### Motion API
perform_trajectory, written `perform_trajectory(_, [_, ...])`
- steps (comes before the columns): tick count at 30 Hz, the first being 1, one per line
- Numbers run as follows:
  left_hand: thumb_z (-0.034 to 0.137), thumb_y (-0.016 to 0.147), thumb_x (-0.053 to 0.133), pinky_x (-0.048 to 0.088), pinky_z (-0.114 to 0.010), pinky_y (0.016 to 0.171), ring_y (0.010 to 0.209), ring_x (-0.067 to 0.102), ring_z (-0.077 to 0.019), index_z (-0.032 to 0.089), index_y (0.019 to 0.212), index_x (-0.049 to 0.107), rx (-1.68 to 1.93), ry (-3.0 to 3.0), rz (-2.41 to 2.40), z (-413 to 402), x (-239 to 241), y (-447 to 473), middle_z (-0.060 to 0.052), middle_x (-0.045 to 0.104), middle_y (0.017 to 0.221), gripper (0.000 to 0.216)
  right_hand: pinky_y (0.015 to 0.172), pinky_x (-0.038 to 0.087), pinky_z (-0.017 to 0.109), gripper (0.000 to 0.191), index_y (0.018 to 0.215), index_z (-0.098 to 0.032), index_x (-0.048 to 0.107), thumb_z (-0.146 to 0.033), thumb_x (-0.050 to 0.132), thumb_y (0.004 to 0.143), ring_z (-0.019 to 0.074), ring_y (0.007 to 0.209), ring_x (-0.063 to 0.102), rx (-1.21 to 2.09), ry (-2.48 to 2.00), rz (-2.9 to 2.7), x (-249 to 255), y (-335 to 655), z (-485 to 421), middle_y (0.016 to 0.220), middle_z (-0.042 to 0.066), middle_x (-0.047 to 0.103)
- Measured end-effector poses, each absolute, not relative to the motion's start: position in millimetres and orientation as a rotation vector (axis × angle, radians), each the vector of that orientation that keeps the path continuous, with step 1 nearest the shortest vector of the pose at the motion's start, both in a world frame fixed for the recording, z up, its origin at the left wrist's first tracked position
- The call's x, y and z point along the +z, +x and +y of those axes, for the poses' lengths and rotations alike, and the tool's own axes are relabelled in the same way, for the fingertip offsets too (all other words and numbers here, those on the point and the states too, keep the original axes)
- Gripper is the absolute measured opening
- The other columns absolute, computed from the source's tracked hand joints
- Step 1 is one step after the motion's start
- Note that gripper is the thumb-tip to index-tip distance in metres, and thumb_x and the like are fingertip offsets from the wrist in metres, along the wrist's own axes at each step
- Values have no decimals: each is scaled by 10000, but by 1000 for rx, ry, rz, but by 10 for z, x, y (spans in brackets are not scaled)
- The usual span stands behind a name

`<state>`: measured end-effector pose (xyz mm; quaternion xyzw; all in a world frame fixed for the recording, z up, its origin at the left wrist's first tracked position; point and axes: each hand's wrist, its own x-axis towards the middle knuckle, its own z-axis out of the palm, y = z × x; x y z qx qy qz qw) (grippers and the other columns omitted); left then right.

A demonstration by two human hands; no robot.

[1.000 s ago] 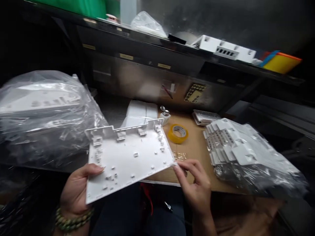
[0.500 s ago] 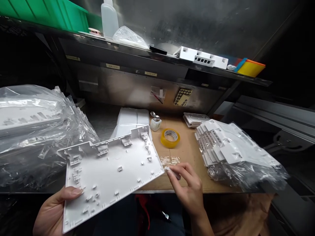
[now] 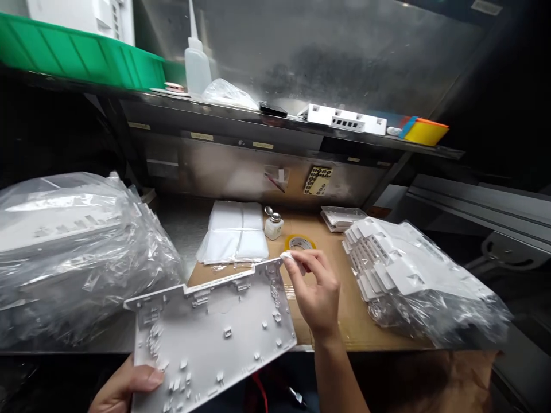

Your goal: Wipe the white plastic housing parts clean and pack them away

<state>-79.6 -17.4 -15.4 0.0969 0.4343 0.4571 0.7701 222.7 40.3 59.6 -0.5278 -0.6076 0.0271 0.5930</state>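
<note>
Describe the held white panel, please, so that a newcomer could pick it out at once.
Find the brown cardboard in mid-view. Across its near edge in the view, the left hand grips the white panel. Unlike the bagged pile at left and the layered stack at right, it is a single held piece.

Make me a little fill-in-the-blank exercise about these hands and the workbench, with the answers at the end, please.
1. The left hand holds the white panel, its ____ lying over the panel's face.
2. The right hand, at the panel's upper right corner, pinches a small wad coloured ____.
3. The crate at the left of the shelf is ____.
4. As seen here, the small bottle stands to the ____ of the flat white stack.

Missing words: thumb; white; green; right.
</note>
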Motion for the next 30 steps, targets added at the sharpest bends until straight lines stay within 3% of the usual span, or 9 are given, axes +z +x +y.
perform_trajectory(2, [33,585,753,632,-641,829,1049,712,-476,545,1508,391,1041,227,958,-188,1,-634,24,757,1219,1116,738,508,315,109,1012,-219,761,-230,659,974,151,778,589,66,-1232,-1418,540,2251,421,904,28,655])
perform_trajectory(5, [21,558,782,638,-611,830,1008,736,-474,354,1516,480,1107,253,935,-179,112,-474,-98,807,1111,1059,735,498,312,116,998,-218,773,-272,676,968,147,766,593,80,-1274,-1424,450,2343,460,907,26,669])
perform_trajectory(8, [-35,540,752,643,-540,836,931,771,-416,256,1512,490,1169,277,933,-161,143,-365,-110,825,979,1048,711,491,311,128,974,-211,782,-314,712,946,146,740,581,34,-1308,-1364,429,2374,481,891,26,673])
perform_trajectory(12, [-39,572,766,622,-436,867,890,780,-320,294,1533,453,1178,308,875,-132,237,-135,-65,814,980,1064,712,519,311,98,1020,-232,769,-260,714,944,161,785,603,82,-1186,-1408,590,2112,344,926,33,668])
perform_trajectory(16, [6,610,788,583,-360,840,932,761,-286,333,1544,431,1151,352,817,-103,286,112,-51,799,1046,1052,691,549,290,144,1040,-228,734,-144,672,941,150,764,616,184,-999,-1513,768,1642,159,921,33,642])
perform_trajectory(25, [46,677,739,510,-318,747,910,727,-273,242,1226,740,1140,468,745,-26,150,241,-71,792,973,583,713,547,260,182,1043,-195,733,-86,651,923,153,804,632,133,-924,-1531,769,1354,203,906,45,632])
perform_trajectory(30, [26,669,742,525,-377,930,1073,704,-305,300,1371,651,1230,401,706,-8,209,280,-57,785,1093,759,708,541,255,172,1034,-198,737,-98,644,929,146,778,618,137,-923,-1558,787,1388,227,895,37,629])
